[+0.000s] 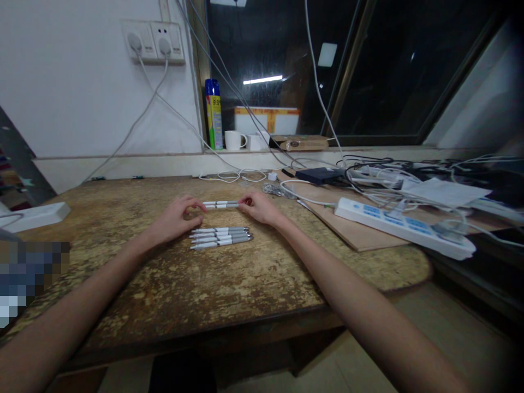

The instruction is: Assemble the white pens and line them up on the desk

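Two white-and-grey pens [221, 205] lie side by side across the wooden table [229, 289]. At their grey right ends, the fingertips of my right hand [258, 208] close around them. My left hand [183, 217] is at their left ends, thumb and forefinger apart; the forefinger is at or very near the tips, and contact is hard to tell. Just nearer to me, a row of several similar pens [221, 238] lies roughly parallel, grey ends to the right. My left thumb is just above the left ends of that row.
To the right, a white power strip [403, 226] rests across a brown board [327, 221], with tangled cables and papers [454, 188] behind. A spray can [213, 114] and a white mug [234, 140] stand on the window ledge. Another white strip [36, 216] sits at the left edge.
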The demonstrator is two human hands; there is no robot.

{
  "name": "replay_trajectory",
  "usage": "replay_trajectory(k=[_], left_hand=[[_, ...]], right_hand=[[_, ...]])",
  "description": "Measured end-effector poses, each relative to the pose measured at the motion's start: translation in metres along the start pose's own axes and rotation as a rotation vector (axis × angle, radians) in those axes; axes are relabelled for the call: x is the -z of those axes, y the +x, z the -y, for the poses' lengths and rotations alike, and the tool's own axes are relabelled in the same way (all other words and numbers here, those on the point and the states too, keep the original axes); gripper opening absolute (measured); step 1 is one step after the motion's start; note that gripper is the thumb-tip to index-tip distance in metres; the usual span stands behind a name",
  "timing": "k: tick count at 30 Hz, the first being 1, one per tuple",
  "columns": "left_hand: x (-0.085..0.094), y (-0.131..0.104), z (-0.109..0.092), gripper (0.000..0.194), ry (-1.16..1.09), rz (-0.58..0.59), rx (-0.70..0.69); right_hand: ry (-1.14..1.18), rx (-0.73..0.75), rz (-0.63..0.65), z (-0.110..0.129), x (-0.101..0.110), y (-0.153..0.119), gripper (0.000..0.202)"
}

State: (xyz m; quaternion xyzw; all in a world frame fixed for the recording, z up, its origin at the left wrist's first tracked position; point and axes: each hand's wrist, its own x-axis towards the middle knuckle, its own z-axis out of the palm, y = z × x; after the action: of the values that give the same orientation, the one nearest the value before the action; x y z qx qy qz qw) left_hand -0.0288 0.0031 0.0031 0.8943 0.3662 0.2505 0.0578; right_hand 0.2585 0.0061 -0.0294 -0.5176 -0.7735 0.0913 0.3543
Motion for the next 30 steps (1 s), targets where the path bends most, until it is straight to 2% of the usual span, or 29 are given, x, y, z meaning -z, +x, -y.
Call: replay_trajectory(k=[5,13,16,21,26,30], left_hand=[[0.001,0.001,-0.009,0.032,0.109,-0.081,-0.154],[0.003,0.000,-0.013,0.027,0.002,-0.070,-0.070],[0.006,0.000,-0.017,0.025,0.012,-0.084,-0.072],[0.010,0.000,-0.030,0.024,0.025,-0.130,-0.130],[0.010,0.000,-0.037,0.029,0.115,-0.172,-0.174],[0.007,0.002,-0.036,0.034,0.309,-0.111,-0.176]], right_hand=[[0.167,0.009,0.073,0.008,-0.003,0.001,0.019],[0.230,0.063,0.105,0.031,-0.002,-0.004,0.019],[0.143,0.130,0.086,0.038,-0.001,-0.009,0.019],[-0.132,0.287,0.080,0.048,-0.003,-0.013,0.017],[-0.296,0.271,0.088,0.053,0.000,-0.014,0.024],[-0.343,0.270,0.076,0.051,0.000,-0.015,0.023]])
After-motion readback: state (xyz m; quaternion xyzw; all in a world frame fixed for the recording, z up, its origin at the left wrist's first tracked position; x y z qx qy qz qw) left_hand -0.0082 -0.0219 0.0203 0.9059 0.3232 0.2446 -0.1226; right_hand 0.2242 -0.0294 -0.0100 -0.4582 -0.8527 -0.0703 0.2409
